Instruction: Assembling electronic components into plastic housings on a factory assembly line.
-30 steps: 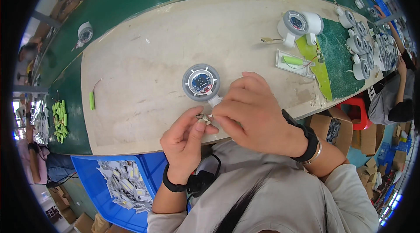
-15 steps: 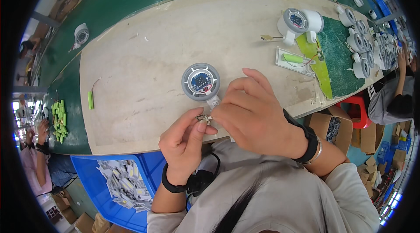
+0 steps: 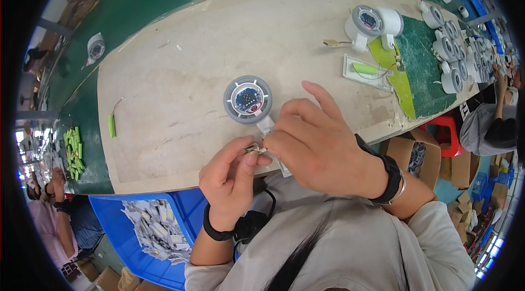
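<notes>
Between my left thumb and fingers is a small circuit board with a metal socket [image 3: 252, 149]; my left hand [image 3: 228, 177] is closed on it above the table's front edge. My right hand [image 3: 314, 146] pinches at the board's right end, where a tiny whitish bit shows; what its fingertips hold is too small to name. The other right fingers are loosely bent. Just beyond both hands a round white housing with a grey ring [image 3: 229, 99] lies face up, a blue circuit board [image 3: 247, 98] inside. Its white neck [image 3: 266, 125] points toward my right fingers, which partly hide it.
Two similar housings [image 3: 365, 22] stand back right beside an open white case [image 3: 355, 76] with a green battery. More housings [image 3: 451, 80] crowd the right side. Green batteries [image 3: 74, 151] lie left. A blue bin [image 3: 117, 231] of white parts sits below the edge; co-workers sit both sides.
The round housing sits slightly farther left and up in the picture. My hands stay together at the small board with little movement. The left co-worker's hands have shifted.
</notes>
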`<state>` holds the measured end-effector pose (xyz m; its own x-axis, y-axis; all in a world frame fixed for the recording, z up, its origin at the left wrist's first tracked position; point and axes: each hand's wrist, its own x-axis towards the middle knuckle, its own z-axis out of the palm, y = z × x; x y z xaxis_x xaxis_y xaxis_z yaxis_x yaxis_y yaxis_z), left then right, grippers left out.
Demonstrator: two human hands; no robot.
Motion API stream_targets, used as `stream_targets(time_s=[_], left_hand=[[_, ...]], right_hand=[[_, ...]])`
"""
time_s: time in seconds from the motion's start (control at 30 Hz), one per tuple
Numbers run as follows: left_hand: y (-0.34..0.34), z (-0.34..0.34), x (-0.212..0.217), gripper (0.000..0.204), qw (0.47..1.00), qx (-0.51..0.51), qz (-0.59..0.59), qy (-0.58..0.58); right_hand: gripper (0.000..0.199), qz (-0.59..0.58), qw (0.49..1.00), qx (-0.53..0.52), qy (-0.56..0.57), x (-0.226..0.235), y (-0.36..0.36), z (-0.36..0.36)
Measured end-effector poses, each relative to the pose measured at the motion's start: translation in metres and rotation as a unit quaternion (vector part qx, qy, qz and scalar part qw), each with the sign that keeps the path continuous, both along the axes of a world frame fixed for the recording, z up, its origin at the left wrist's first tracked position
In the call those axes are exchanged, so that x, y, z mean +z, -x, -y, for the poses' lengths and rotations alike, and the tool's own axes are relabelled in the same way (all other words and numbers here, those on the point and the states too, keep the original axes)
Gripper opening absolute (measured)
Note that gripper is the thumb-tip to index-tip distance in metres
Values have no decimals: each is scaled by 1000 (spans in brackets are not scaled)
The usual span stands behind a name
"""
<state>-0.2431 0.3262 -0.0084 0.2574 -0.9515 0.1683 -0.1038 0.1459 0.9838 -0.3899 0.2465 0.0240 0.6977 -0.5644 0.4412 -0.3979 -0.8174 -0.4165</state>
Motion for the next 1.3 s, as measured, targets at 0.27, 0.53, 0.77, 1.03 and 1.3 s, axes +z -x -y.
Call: stream_targets(time_s=[0.27,0.53,0.77,1.03,1.3], left_hand=[[-3,2,-1,13,996,-16,78,42],[-8,1,-4,13,981,-62,168,75],[0,1,0,14,968,37,240,59],[0,3,2,19,953,37,284,99],[-5,2,2,20,955,16,281,90]], right_hand=[[14,-29,997,44,-56,2,3,0],[9,-61,990,79,-98,0,7,4],[13,79,988,-43,-126,-12,1,-17],[15,137,983,-59,-112,-15,-5,-28],[16,153,976,-35,-151,-15,-6,-26]])
